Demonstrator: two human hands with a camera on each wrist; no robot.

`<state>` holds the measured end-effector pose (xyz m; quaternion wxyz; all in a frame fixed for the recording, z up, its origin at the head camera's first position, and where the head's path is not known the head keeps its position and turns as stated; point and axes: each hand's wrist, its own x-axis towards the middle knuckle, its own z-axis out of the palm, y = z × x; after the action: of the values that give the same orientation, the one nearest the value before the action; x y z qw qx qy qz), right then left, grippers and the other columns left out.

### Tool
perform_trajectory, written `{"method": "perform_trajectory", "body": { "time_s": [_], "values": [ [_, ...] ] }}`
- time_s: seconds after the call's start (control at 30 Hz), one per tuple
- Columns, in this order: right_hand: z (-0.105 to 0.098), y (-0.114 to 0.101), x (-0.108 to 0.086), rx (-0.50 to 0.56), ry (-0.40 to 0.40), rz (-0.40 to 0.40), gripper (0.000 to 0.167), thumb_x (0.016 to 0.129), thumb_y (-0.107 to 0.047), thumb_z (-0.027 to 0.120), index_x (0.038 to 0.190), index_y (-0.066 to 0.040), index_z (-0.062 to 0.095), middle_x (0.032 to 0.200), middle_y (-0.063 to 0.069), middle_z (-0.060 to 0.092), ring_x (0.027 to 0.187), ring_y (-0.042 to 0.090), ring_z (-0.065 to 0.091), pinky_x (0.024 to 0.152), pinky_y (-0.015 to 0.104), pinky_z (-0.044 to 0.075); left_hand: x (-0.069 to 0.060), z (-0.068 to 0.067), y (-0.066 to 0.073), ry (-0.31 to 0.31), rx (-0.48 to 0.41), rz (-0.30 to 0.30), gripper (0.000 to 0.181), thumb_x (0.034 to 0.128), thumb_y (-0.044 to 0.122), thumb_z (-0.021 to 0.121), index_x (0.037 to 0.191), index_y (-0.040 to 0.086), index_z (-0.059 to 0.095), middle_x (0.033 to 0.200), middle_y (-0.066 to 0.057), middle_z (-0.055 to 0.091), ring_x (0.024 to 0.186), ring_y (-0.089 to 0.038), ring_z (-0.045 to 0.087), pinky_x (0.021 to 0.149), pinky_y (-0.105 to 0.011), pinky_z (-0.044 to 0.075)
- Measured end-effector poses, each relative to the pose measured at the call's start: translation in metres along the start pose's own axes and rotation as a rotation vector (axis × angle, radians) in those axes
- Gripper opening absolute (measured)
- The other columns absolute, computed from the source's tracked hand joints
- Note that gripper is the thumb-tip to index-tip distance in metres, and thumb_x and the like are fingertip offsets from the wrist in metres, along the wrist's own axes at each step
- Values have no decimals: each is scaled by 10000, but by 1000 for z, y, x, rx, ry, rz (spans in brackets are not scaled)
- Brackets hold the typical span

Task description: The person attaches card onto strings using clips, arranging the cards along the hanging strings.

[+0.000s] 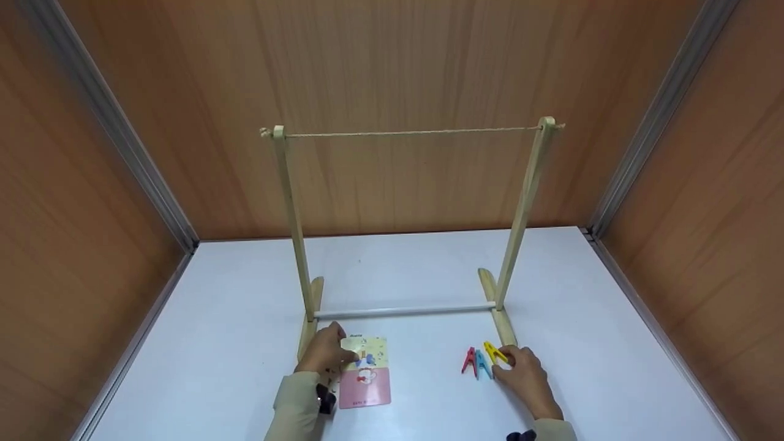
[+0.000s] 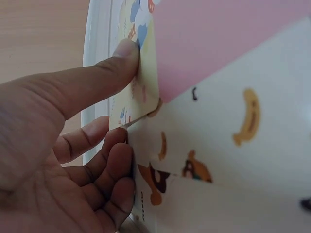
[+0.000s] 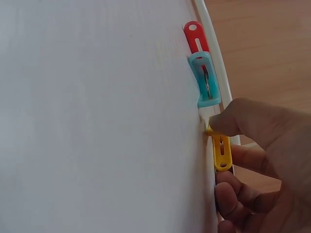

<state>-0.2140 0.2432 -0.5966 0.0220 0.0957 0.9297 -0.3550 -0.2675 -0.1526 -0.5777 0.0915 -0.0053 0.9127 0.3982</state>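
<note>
My left hand pinches the edge of a yellow printed card, thumb on its face and fingertips at its edge. A pink card with a cartoon print adjoins it. White cards with brown prints lie beside these, mostly hidden by the hand in the head view. Over on the right, my right hand holds a yellow clothespin between thumb and fingers. Beside it lie a blue clothespin and a red clothespin, both untouched.
Behind the hands stands a wooden frame with a string tied between its post tops. A white bar joins the posts low down. Wood-grain panels wall the white table at the back and sides.
</note>
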Motion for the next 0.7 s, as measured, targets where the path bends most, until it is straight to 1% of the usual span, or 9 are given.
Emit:
{"method": "perform_trajectory", "body": {
  "time_s": [0.1,0.17,0.23,0.37,0.43,0.57,0.7],
  "values": [
    [0,1,0,3,-2,-6,421,761,-204,779,1119,-20,656,847,80,513,752,186,457,606,293,384,1,0,0,3,3,-13,427,693,117,848,998,5,571,929,-105,634,830,-219,580,702,-360,496],
    [-1,2,0,14,-8,7,432,758,-219,793,1114,-17,655,864,84,523,773,188,476,631,301,408,2,1,0,4,11,-11,424,695,120,847,998,0,576,929,-107,636,831,-221,583,715,-369,500],
    [-1,2,-1,29,-7,18,433,748,-226,806,1088,-7,651,878,89,536,789,191,496,655,309,430,1,1,0,7,16,-5,423,695,117,847,995,-4,577,923,-109,635,825,-220,582,716,-373,500],
    [-2,2,-4,49,6,9,399,737,-212,811,1010,19,634,884,104,555,797,193,516,675,310,445,0,1,-1,17,19,8,418,684,116,856,967,-5,574,894,-105,626,802,-213,560,701,-363,484],
    [-2,2,-4,53,12,-1,384,736,-196,806,993,26,626,881,108,559,794,193,512,670,300,436,-1,1,-1,19,16,11,411,684,115,857,957,-1,573,888,-102,626,796,-209,553,696,-357,479],
    [-2,3,-2,47,14,-11,353,747,-154,777,1005,29,621,887,115,560,792,194,507,665,291,424,-1,1,-1,21,5,18,402,689,109,852,957,0,573,888,-104,629,793,-209,551,697,-352,476],
    [-1,4,-1,51,11,-7,328,754,-129,749,1015,27,626,895,117,563,791,194,512,667,286,426,-1,-1,-1,13,-12,8,401,705,96,838,983,-1,566,887,-108,617,792,-214,548,674,-344,468]
  ]
}}
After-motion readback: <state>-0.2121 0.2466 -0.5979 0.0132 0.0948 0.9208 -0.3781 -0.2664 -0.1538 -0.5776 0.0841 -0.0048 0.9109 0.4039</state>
